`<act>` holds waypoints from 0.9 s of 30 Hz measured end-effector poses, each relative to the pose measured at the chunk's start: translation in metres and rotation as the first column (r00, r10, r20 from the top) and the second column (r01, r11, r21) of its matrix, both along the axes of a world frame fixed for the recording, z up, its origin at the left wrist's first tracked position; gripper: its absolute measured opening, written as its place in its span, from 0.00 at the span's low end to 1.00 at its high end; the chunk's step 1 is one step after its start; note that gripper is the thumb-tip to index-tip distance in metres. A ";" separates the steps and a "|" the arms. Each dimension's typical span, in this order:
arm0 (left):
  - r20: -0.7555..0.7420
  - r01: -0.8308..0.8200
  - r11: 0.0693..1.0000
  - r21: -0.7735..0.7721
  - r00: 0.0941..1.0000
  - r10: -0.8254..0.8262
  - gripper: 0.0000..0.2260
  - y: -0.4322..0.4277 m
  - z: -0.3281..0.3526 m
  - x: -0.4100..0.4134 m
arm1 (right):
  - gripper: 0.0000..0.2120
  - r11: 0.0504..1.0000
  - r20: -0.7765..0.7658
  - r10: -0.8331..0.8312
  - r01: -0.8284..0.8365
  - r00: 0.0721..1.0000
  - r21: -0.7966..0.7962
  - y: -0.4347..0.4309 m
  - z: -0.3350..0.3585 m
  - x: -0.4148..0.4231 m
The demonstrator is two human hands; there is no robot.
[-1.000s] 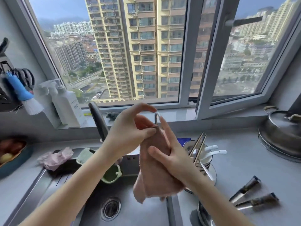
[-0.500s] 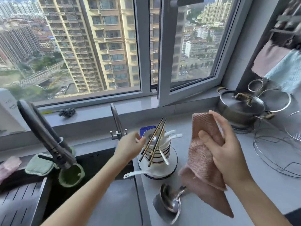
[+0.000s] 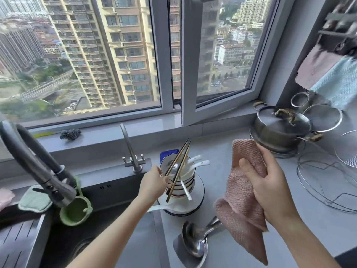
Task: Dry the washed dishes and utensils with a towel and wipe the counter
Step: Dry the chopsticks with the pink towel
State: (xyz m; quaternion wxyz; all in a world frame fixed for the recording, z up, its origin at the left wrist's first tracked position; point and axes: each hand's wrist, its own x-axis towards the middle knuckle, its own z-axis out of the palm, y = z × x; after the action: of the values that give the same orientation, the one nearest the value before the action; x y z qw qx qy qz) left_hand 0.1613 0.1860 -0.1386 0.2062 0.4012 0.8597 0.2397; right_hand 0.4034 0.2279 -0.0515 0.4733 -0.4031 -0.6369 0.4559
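My left hand [image 3: 154,182] has quit the pink textured towel [image 3: 241,200] and reached the stacked white bowls [image 3: 190,176], grip unclear. My right hand [image 3: 270,182], right of them, clutches it: next item due.

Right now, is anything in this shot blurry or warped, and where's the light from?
Head view: daylight enters through the window; the wide lens tilts it and the towers; the left hand by the chopsticks is slightly smeared; the right hand and pink towel look sharp.
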 end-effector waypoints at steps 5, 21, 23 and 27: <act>-0.029 -0.068 0.997 0.034 0.997 0.069 0.06 -0.001 -0.002 -0.010 | 0.14 0.999 -0.012 0.003 -0.004 1.000 -0.046 0.005 -0.007 -0.002; -0.489 -0.020 0.997 -0.080 0.872 -0.022 0.12 -0.021 -0.004 0.031 | 0.09 0.991 -0.016 0.073 -0.074 0.997 -0.107 0.019 -0.021 -0.005; -0.488 -0.052 0.993 -0.107 0.873 -0.007 0.13 -0.019 -0.004 0.034 | 0.09 0.991 -0.012 0.085 -0.086 0.996 -0.101 0.021 -0.021 -0.005; -0.391 -0.116 0.974 -0.197 0.920 0.031 0.13 -0.012 0.000 0.038 | 0.09 0.991 -0.012 0.097 -0.097 0.995 -0.089 0.025 -0.022 -0.005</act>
State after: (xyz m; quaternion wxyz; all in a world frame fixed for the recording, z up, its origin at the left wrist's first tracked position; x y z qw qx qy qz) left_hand 0.1996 0.1743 -0.1381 0.0665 0.3828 0.9189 0.0690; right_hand 0.3987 0.2525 -0.0736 0.4345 -0.3906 -0.6330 0.5079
